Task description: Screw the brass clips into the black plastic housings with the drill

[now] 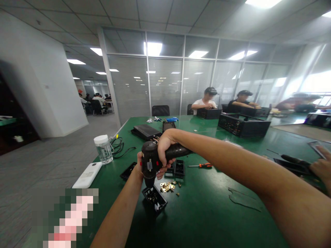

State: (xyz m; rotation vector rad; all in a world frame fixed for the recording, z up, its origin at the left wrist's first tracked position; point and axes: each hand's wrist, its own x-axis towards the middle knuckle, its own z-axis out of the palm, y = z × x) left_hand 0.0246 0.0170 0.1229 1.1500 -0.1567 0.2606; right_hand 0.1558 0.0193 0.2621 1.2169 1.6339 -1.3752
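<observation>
A black cordless drill [150, 156] is held nose-down in both of my hands. My right hand [167, 141] is wrapped round it where the handle meets the body. My left hand [140, 164] grips the left side of the body, with part of its fingers hidden behind the drill. Below the chuck sits a small open black plastic box [159, 203] with metal parts inside. Whether the bit touches anything in it is hidden. Brass-coloured plates and screws [167, 187] lie loose just right of the box.
More black plastic boxes [179, 168] and an orange-handled screwdriver [204, 166] lie beyond on the green table [207, 206]. At left stand a clear jar [103, 153] and a white device [87, 175]. Another person's hand [322, 165] is at right; co-workers sit behind black cases [244, 125].
</observation>
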